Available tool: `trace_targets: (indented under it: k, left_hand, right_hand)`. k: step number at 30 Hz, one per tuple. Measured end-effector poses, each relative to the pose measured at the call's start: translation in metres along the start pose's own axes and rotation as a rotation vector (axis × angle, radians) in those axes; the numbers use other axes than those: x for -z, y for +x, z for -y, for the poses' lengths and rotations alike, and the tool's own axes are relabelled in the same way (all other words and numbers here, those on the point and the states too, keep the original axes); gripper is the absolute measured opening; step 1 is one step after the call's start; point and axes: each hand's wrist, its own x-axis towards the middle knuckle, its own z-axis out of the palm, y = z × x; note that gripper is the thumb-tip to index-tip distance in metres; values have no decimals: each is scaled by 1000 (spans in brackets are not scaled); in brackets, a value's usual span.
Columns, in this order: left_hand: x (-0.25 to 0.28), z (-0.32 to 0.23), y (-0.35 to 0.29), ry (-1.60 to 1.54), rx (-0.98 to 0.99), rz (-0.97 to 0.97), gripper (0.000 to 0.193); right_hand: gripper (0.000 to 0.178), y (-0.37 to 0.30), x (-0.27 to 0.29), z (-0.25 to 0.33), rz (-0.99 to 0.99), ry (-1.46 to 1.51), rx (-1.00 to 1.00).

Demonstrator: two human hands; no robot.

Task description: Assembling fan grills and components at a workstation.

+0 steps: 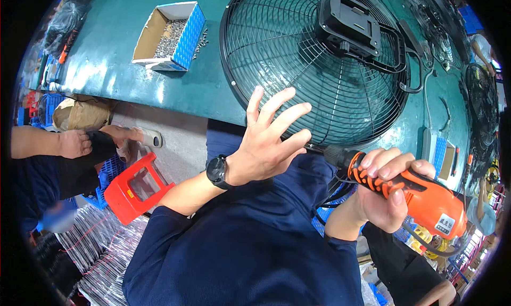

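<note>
My right hand [391, 183] is wrapped round an orange and black electric screwdriver [434, 207]. Its dark nose points left, at the near rim of a round black fan [340, 101] with a wire grille. The fan lies on the green table, its black motor housing [351, 26] and curved handle uppermost. Over the near left rim of the fan, my left hand [271, 135] is open with fingers spread, its thumb by the screwdriver's tip. Whether the fingertips touch the grille I cannot tell. A dark watch [216, 172] is on my left wrist.
An open blue and white carton [190, 42] of small screws stands on the green table [117, 34], with loose screws beside it. Below left are a red plastic stool [125, 194] and another person's hand [74, 144]. More black fans [481, 106] line the right side.
</note>
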Motion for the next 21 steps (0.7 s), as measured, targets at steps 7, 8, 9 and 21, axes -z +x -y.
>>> trace_targets:
  k: [7, 8, 9, 21]
  left_hand:
    - [-4, -1, -5, 4, 16, -9, 39]
    - [-4, -1, -5, 24, 12, -11, 39]
    - [-4, -2, -4, 44, 15, 6, 39]
    - [0, -11, 7, 114, 28, 64, 45]
  right_hand:
    - [46, 0, -4, 7, 19, -28, 39]
    - [46, 0, -5, 8, 13, -25, 45]
    - [46, 0, -7, 8, 5, -32, 49]
    - [44, -2, -6, 5, 52, -19, 25]
